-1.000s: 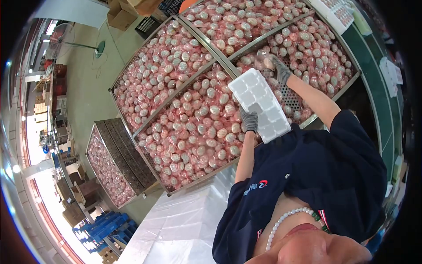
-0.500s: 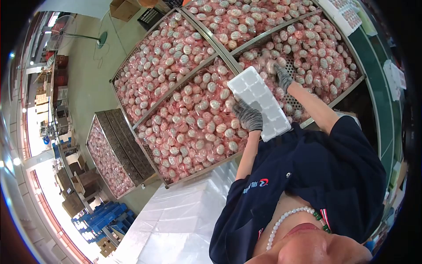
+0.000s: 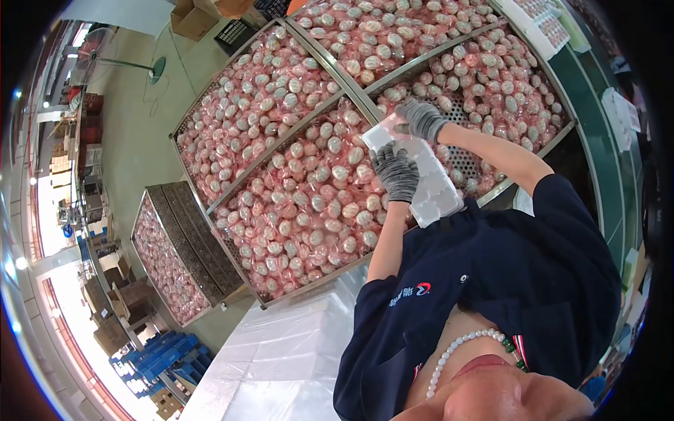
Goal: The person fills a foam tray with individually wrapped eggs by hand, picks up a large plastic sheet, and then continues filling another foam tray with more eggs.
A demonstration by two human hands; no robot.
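A white compartmented tray (image 3: 437, 184) lies slanted over the edge of the bins, its near end against the dark shirt. My left hand (image 3: 397, 174), in a grey striped glove, is over the tray's left side with its fingers curled down; what they hold is hidden. At the tray's far end is my right hand (image 3: 421, 121), gloved alike, its fingers bent around something I cannot make out. Wrapped eggs (image 3: 316, 189) in pink film fill the bin beside my left hand. The perforated bin floor (image 3: 460, 137) shows beside my right wrist.
Metal dividers (image 3: 358, 95) separate the egg bins. A smaller bin (image 3: 168, 259) of eggs stands at the left. White sheeting (image 3: 295, 344) covers a block at the lower left. Filled trays (image 3: 551, 28) sit at the upper right. A fan (image 3: 156, 68) stands behind.
My right hand has moved left from the bin with the bare floor to the tray's far end. My left hand has moved from the eggs beside the tray onto its left side.
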